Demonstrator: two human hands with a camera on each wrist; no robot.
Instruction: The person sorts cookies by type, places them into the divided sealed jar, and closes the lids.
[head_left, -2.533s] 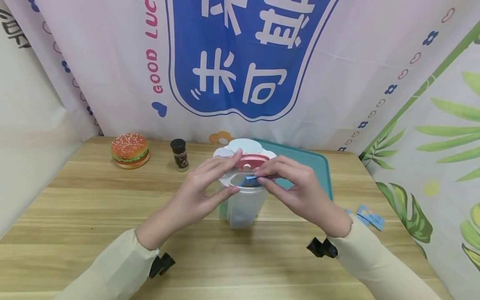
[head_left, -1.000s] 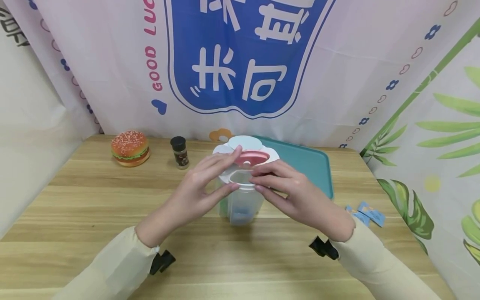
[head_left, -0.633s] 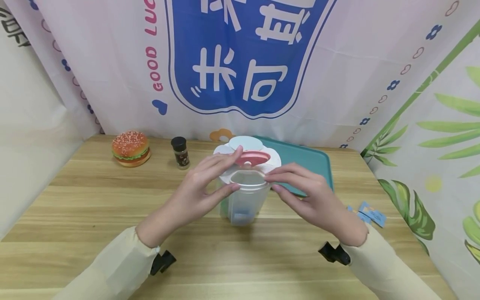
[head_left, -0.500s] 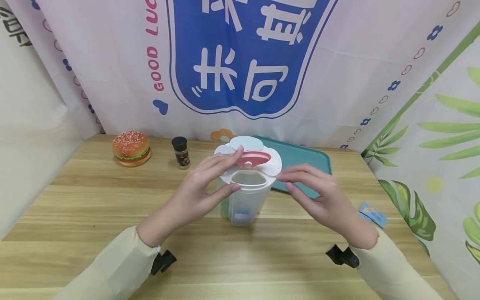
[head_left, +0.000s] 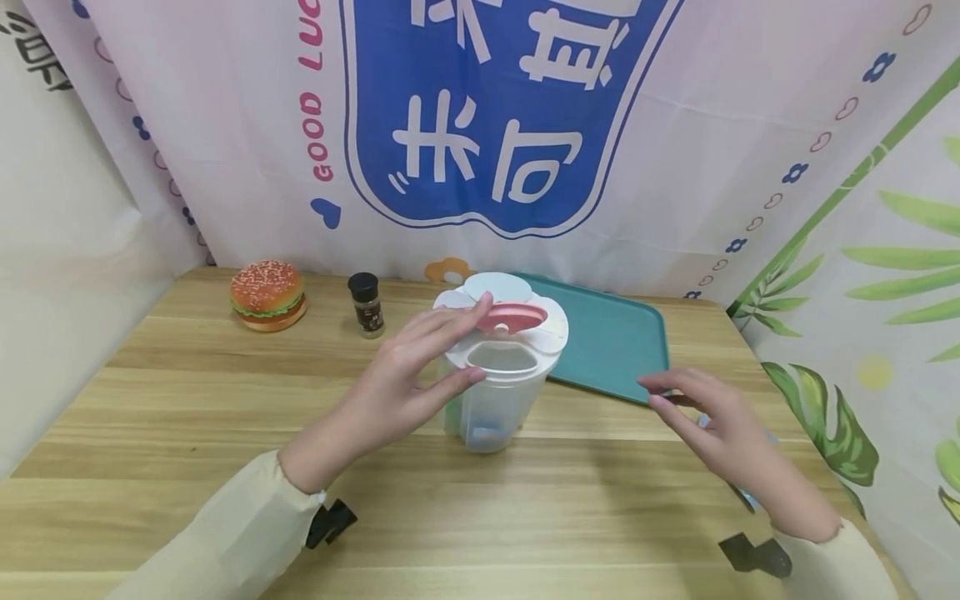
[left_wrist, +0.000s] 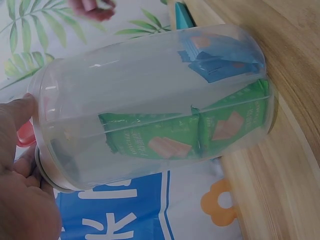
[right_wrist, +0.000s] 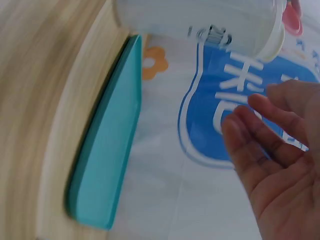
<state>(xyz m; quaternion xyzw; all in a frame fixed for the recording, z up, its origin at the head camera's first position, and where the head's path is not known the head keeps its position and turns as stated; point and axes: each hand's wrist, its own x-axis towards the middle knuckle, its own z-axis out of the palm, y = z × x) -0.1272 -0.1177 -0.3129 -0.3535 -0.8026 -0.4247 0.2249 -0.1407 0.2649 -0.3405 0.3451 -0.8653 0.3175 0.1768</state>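
At the far left of the table (head_left: 225,400), you have a toy burger (head_left: 267,296), and next to it stands a small bottle (head_left: 367,307) with black cap. Then comes your left hand (head_left: 401,375): it is spread wide, with the fingers almost straight over the lid and the thumb at the front rim of the clear container (head_left: 510,400). This container stands upright near the middle of the table. Its pink flap (head_left: 517,315) is raised, and the front opening is uncovered. Inside, at the bottom, you can see blue packaging (left_wrist: 220,57); green packets (left_wrist: 155,137) are in the section beside it. Behind and to the right lies a teal tray (head_left: 607,342). Your right hand (head_left: 720,425) is well apart from the container, near the tray's front corner, its fingers loosely bent, with a narrow gap to the thumb. The loose packets (head_left: 750,500) below it seem to be blue, but this hand mostly covers them.
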